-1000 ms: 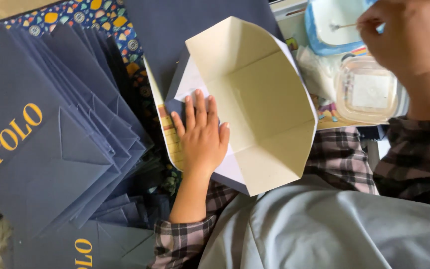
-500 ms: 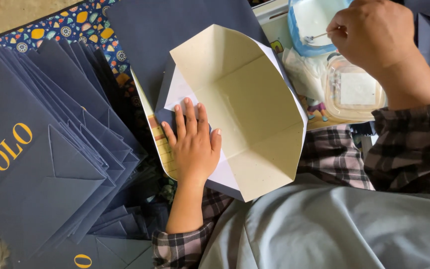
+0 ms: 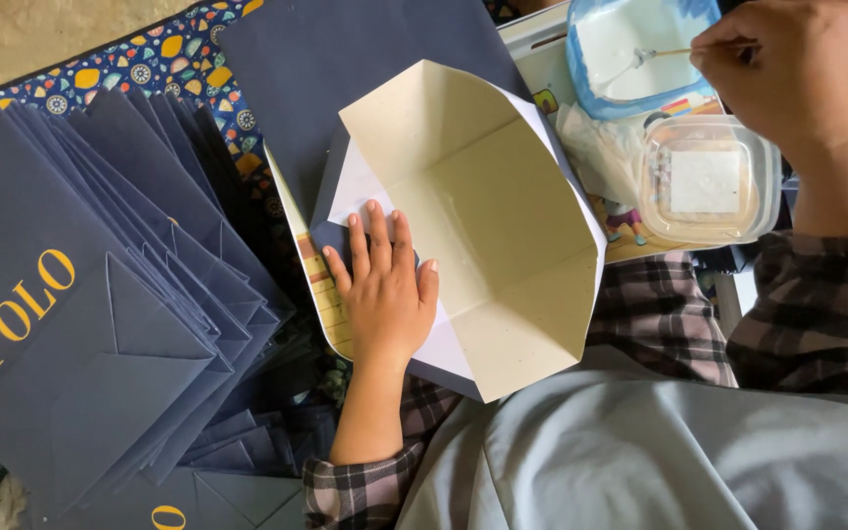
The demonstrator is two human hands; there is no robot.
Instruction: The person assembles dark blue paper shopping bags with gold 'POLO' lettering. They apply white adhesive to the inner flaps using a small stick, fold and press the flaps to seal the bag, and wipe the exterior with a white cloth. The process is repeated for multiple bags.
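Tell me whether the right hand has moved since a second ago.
Yes. The right hand, holding a thin stick, has shifted left relative to the blue-rimmed tub of white paste: before it sat beside the tub's right edge, now it overlaps it.

A dark mat [image 3: 139, 59] printed with yellow, blue and orange fruit-like shapes covers the ground, its edge running diagonally at upper left; beyond it lies bare, beige floor [image 3: 41, 34], possibly concrete, under soft, even daylight
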